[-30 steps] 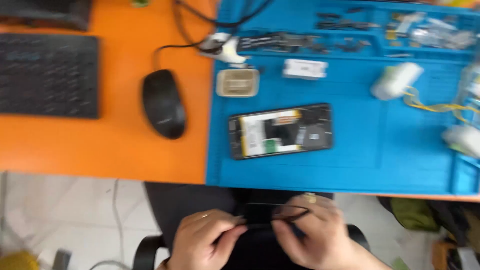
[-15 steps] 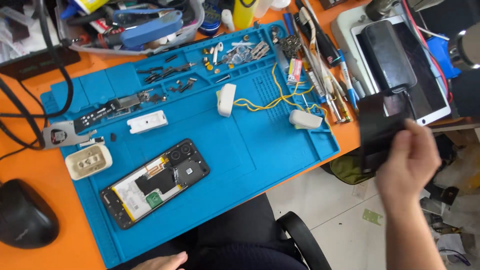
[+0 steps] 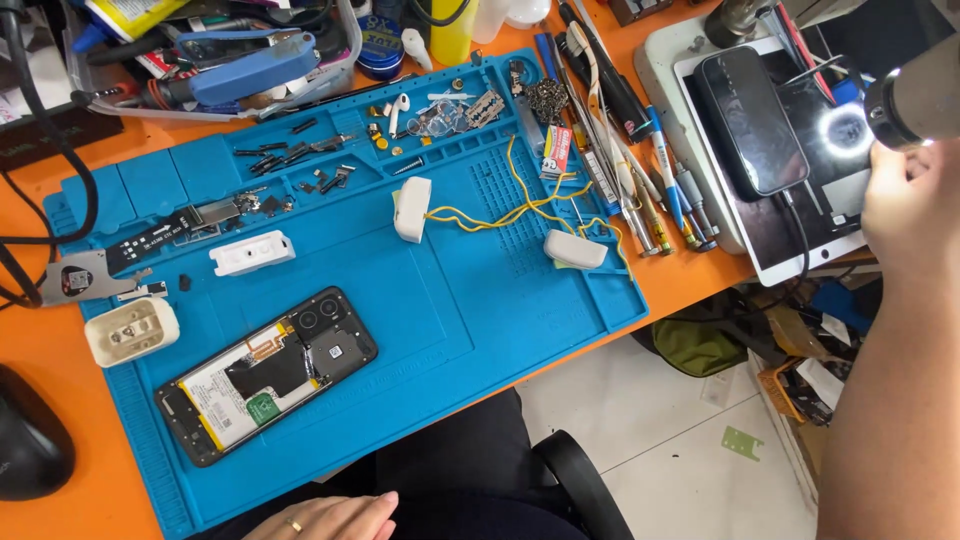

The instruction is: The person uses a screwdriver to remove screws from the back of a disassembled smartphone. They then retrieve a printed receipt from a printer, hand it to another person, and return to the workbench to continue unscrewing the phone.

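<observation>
Right hand: my right hand (image 3: 905,195) is up at the far right edge, fingers curled round the barrel of a ring-lit lamp head (image 3: 915,100); the grip looks closed, though the fingertips are cut off by the frame, so I can't be fully sure how tight.
Left hand: my left hand (image 3: 325,517) lies low at the bottom edge over my lap, fingers loosely together, holding nothing I can see.
Dark phone: a dark phone (image 3: 752,120) lies face down on a white tablet (image 3: 800,235), just left of the lamp head and below its glow.
Long axis: it runs away from me, tilted slightly toward the left at the far end.
Nearer hand: the right, close beside it; the left is well apart, across the whole mat.
Opened phone: an opened phone (image 3: 268,374) with its back off sits on the blue work mat (image 3: 470,320), near the left hand, lying slantwise.
Around it: a white block (image 3: 132,330) just to its left, a white clip (image 3: 252,252) above.
Mat middle: two white pods (image 3: 412,210) joined by yellow wire (image 3: 500,212).
Between mat and tablet: a row of screwdrivers (image 3: 650,190).
Far left: a black mouse (image 3: 30,450) on the orange desk (image 3: 40,365).
</observation>
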